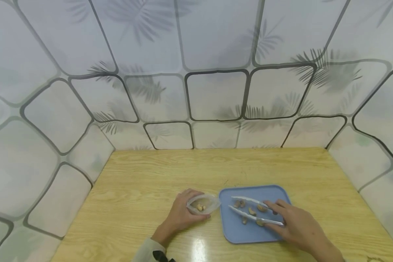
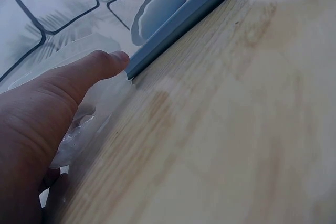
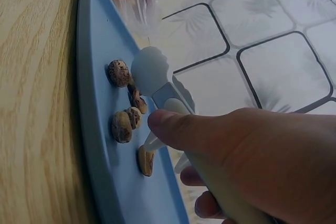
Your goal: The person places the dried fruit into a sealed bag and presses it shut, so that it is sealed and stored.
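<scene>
Hands (image 1: 182,212) (image 1: 298,226) grip container (image 1: 213,203) (left), tongs (image 3: 149,69) (right) — left wrist view hides tray's (image 1: 230,233) brown pieces (image 3: 122,127)

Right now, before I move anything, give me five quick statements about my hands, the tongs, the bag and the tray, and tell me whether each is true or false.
1. The right hand holds the tongs. True.
2. The two arms of the tongs are pressed together. False: they stand apart.
3. The left hand holds the clear bag. True.
4. The clear bag is empty. False: a few pale pieces show inside it.
5. Several brown pieces lie on the blue tray. True.
</scene>
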The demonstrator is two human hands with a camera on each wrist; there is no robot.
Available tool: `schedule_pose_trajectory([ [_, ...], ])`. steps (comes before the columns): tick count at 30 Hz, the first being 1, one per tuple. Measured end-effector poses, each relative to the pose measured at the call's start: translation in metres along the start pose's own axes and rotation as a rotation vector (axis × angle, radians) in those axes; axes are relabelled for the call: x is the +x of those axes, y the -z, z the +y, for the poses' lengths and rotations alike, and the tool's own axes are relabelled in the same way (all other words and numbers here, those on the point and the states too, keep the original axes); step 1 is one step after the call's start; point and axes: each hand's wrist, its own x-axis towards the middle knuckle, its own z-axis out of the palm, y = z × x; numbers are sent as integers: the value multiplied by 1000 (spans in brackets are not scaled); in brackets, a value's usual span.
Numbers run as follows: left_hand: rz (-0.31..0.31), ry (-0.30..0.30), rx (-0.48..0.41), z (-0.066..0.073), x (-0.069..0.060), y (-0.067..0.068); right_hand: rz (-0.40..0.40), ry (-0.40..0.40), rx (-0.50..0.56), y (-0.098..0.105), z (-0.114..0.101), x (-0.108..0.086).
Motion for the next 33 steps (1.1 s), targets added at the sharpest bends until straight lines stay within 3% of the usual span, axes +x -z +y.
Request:
schedule_pose_trajectory([
  [14,2,-3,-20,-3,-1,-1,-36,-41,-31,6,0,1],
  [22,15,-32,-1,-2,-1,-1,-25,-18,-87,9,-1,1],
  [33,2,-6,-9,-2,-1,-1,12,-7,-102,7,-1,1],
])
